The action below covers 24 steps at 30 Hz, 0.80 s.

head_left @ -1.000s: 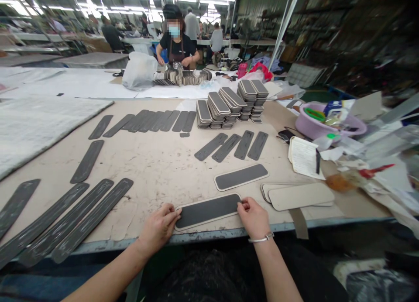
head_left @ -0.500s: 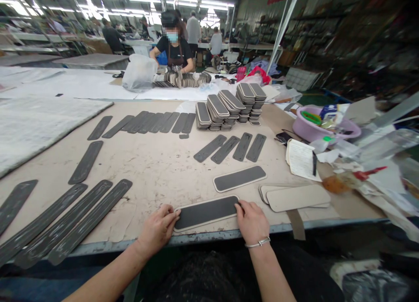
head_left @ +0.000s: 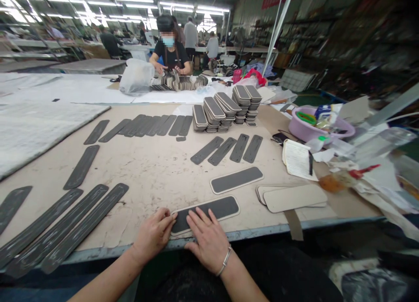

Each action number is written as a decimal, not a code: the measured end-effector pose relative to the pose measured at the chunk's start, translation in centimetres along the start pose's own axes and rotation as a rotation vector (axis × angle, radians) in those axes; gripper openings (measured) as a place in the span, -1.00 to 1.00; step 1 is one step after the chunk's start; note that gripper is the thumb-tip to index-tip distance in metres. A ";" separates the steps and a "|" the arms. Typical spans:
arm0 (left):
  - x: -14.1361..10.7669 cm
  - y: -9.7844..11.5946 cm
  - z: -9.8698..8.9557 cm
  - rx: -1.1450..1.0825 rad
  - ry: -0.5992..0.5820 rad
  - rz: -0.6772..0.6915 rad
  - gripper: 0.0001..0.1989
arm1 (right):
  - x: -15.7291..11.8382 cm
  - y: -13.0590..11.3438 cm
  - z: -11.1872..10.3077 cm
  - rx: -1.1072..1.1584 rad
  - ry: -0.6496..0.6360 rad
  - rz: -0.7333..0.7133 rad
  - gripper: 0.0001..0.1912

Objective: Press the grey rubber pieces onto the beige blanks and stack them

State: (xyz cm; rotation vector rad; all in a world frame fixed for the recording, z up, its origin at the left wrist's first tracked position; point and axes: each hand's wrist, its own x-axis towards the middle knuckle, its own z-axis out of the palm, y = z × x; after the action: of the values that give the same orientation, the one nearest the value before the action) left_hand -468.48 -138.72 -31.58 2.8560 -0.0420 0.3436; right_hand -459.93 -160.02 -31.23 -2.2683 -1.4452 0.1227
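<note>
A dark grey strip with a pale border, the bordered panel (head_left: 224, 207), lies at the table's near edge. My left hand (head_left: 159, 228) pinches its left end between thumb and fingers. Flat on the panel's middle rests my right hand (head_left: 207, 236), fingers spread, with a bracelet at the wrist. Just behind is a second bordered panel (head_left: 237, 180). Pale blank panels (head_left: 294, 198) lie overlapped to the right. Several dark strips (head_left: 85, 225) with shiny streaks lie at the left, and shorter dark strips (head_left: 207, 150) sit farther back.
Stacks of bordered panels (head_left: 214, 109) stand at the back. On the right are a notebook (head_left: 297, 159), a purple basin (head_left: 294, 125) and a bottle with a red tip (head_left: 337, 182). Across the table a masked person (head_left: 172, 53) handles a row of pieces.
My right hand has left the panel's right end and moved left onto its middle, fingers now spread flat. My left hand stays at the left end. The view has shifted slightly.
</note>
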 end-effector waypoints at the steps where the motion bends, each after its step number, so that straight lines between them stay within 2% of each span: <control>1: 0.0 0.0 0.0 0.004 0.000 -0.002 -0.72 | -0.2 0.5 0.0 -0.002 -0.006 0.040 -0.31; 6: 0.1 0.0 -0.2 0.021 -0.014 -0.023 -0.72 | -2.7 6.0 -1.4 -0.107 0.012 0.329 -0.36; 9: 0.1 0.1 -0.4 0.013 -0.037 -0.044 -0.72 | -3.8 7.8 -1.9 -0.153 0.033 0.458 -0.34; 14: 1.6 0.0 -1.1 0.013 -0.121 -0.176 -0.74 | -3.8 7.5 -1.9 -0.130 0.048 0.487 -0.30; 17: 3.4 0.0 -1.8 -0.005 -0.288 -0.236 -0.71 | -3.8 7.3 -2.0 -0.119 0.098 0.484 -0.29; 21: 5.5 0.3 -2.7 0.017 -0.481 -0.297 -0.85 | -4.3 7.6 -1.7 -0.069 0.217 0.486 -0.34; 24: 6.0 0.3 -3.2 -0.164 -0.511 -0.261 -0.95 | -4.8 8.2 -1.2 0.007 0.384 0.487 -0.37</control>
State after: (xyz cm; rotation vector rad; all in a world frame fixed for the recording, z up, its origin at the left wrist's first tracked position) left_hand -463.40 -138.19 -27.11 2.6637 0.1935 -0.4236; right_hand -454.84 -167.48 -34.24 -2.4254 -0.6870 -0.1527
